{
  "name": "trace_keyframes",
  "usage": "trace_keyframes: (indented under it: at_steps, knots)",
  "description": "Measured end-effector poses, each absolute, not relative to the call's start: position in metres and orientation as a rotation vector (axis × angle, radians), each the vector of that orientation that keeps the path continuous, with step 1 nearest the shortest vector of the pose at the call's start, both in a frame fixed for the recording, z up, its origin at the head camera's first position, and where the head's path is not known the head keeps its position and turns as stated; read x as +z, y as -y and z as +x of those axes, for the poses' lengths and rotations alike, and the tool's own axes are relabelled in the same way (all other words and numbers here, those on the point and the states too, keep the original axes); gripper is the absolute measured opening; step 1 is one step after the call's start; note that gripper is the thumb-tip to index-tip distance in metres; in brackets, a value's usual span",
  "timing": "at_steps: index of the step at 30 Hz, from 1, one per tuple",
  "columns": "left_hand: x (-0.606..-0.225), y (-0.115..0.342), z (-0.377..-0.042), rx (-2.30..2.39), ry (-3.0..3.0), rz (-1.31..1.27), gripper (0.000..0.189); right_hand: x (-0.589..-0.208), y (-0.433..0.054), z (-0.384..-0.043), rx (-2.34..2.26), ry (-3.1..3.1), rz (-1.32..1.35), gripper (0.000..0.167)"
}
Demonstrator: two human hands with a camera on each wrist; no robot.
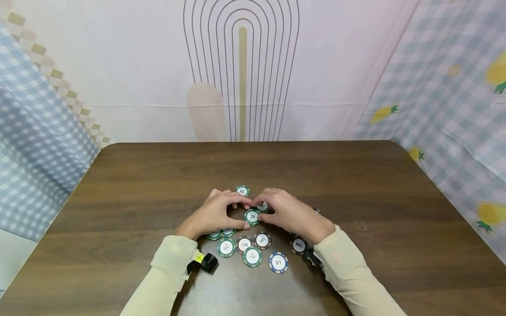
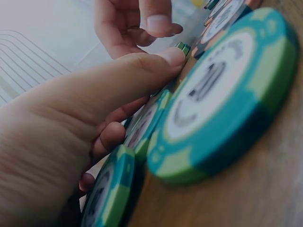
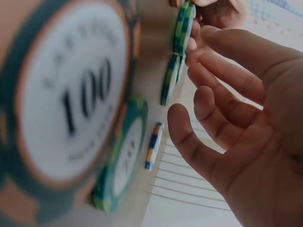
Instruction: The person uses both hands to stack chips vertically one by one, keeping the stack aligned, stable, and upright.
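Note:
Both bare hands meet around a green poker chip marked 20 (image 1: 252,217), which seems to top a small stack (image 3: 182,30) seen edge-on in the right wrist view. My left hand (image 1: 217,212) curves along its left side, the thumb tip at the lower edge; in the left wrist view its thumb (image 2: 142,71) stretches toward the chips. My right hand (image 1: 288,213) is opposite, thumb tip at the chip's right edge, its other fingers (image 3: 184,130) loosely bent. Another green chip (image 1: 262,206) is partly hidden under the right fingers.
Toward me lie several chips: green ones (image 1: 226,248) (image 1: 252,256), black ones marked 100 (image 1: 262,240) (image 1: 298,245), and a blue chip marked 10 (image 1: 278,262). One green chip (image 1: 243,190) lies beyond the hands. A patterned cloth (image 1: 332,66) hangs behind the wooden table (image 1: 158,171).

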State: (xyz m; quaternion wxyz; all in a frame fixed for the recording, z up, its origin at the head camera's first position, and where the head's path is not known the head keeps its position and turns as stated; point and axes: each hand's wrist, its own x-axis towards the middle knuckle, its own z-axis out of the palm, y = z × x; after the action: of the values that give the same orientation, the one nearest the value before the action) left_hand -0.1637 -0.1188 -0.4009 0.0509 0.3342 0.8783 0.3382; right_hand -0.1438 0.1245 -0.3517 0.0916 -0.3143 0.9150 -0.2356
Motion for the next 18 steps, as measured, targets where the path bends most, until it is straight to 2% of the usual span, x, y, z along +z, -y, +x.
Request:
trace_keyframes:
  at_steps: [11, 18]
  knots:
    - [-0.405, 0.118, -0.162, 0.979, -2.687, 1.019, 0.041, -0.346, -0.138, -0.149, -0.727, -2.82, -0.908, 0.032]
    - [-0.403, 0.117, -0.162, 0.979, -2.695, 1.031, 0.039, -0.344, -0.148, -0.154, -0.752, -2.847, -0.803, 0.042]
